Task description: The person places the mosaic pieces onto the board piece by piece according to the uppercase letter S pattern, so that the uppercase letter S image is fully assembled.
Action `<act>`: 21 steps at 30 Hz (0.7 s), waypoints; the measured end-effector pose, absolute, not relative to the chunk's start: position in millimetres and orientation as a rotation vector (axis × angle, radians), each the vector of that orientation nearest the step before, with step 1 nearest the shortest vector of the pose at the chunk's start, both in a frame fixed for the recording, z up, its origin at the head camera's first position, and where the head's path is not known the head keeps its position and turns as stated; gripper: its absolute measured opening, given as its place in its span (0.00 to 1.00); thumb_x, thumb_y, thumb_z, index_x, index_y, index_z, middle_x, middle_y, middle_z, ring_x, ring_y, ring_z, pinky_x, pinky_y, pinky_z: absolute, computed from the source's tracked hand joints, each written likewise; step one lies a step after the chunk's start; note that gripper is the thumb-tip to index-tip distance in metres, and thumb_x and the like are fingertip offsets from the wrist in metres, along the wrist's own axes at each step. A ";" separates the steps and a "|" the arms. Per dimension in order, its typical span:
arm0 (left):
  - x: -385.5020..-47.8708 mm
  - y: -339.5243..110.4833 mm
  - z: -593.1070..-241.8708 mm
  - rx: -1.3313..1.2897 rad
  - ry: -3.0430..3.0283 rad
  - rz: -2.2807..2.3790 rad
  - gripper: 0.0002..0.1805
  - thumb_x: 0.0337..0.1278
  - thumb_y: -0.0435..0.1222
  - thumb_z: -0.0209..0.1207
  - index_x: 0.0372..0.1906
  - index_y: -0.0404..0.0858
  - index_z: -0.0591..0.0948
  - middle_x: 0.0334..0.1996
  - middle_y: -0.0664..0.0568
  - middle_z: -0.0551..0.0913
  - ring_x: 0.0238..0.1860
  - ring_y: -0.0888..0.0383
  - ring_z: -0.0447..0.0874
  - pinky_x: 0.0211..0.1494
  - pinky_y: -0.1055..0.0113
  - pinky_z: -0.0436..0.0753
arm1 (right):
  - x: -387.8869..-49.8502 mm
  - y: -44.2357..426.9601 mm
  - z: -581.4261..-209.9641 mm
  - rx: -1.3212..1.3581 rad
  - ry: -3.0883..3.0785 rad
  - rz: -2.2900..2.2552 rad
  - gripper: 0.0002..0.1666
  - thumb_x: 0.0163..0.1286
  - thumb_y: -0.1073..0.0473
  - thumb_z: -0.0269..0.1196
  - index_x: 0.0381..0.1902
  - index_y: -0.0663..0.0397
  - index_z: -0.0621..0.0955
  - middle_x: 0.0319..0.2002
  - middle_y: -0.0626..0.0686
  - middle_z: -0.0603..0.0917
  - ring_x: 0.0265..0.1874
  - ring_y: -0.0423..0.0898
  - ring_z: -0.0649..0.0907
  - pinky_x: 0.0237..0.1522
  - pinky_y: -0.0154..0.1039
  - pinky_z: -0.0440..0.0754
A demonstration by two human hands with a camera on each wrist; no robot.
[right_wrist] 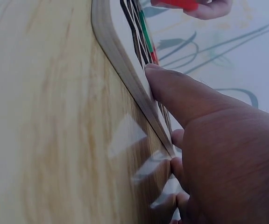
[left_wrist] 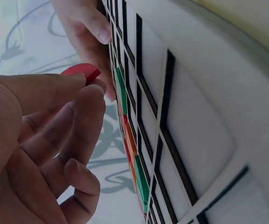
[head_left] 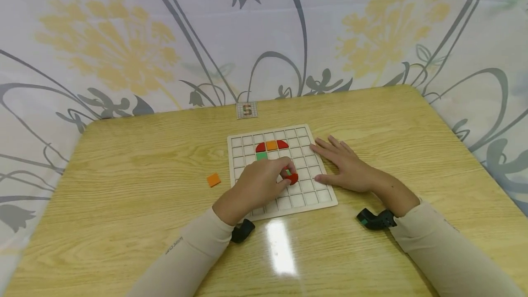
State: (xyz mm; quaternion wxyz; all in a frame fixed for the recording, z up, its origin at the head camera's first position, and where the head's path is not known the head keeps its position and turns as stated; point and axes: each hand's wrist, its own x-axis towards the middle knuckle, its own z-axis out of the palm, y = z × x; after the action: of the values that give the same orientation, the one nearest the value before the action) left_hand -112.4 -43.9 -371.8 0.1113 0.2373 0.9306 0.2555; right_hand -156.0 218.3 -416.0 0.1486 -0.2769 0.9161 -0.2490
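Observation:
A white square grid board (head_left: 319,197) lies on the table. My left hand (head_left: 260,182) pinches a red tile with a rounded edge (head_left: 293,178) between thumb and fingertips. In the left wrist view, that red tile (left_wrist: 80,69) is held off the board's surface. Near the board's far side, an orange square tile (head_left: 271,145) sits between two red rounded tiles (head_left: 261,147), with a green tile (head_left: 261,156) below the left one. Other pieces are partly hidden behind my left hand. My right hand (head_left: 348,168) rests on the board's right edge, fingers spread.
A loose orange square tile (head_left: 213,179) lies on the table (head_left: 136,182) left of the board. Behind the board, against the patterned cloth (head_left: 264,26), is a small card (head_left: 247,110) with an S-like figure on a grid.

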 end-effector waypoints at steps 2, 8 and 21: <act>-112.3 -43.8 -372.1 0.706 2.732 0.753 0.09 0.66 0.38 0.62 0.49 0.49 0.81 0.40 0.56 0.89 0.28 0.62 0.79 0.26 0.71 0.73 | -155.8 218.9 -415.8 -0.797 2.638 -0.713 0.49 0.69 0.38 0.63 0.80 0.43 0.56 0.81 0.55 0.49 0.80 0.63 0.39 0.76 0.65 0.34; -111.6 -42.8 -373.4 0.700 2.714 0.750 0.09 0.66 0.39 0.63 0.48 0.50 0.81 0.39 0.57 0.89 0.35 0.61 0.84 0.32 0.69 0.77 | -155.6 218.9 -415.5 -0.797 2.641 -0.711 0.49 0.69 0.39 0.63 0.80 0.43 0.55 0.81 0.55 0.49 0.80 0.62 0.39 0.76 0.64 0.34; -110.5 -41.1 -377.1 0.691 2.717 0.728 0.05 0.65 0.40 0.63 0.43 0.49 0.84 0.35 0.59 0.88 0.35 0.64 0.83 0.35 0.69 0.78 | -154.9 218.3 -415.4 -0.790 2.631 -0.714 0.49 0.70 0.38 0.63 0.80 0.42 0.56 0.81 0.55 0.49 0.80 0.62 0.38 0.76 0.64 0.33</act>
State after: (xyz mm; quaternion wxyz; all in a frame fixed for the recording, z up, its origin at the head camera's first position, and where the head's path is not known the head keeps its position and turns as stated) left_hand -110.5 -41.1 -377.1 0.1224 0.2369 0.9310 0.2494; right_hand -154.9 218.3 -415.4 0.1508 -0.2751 0.9164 -0.2486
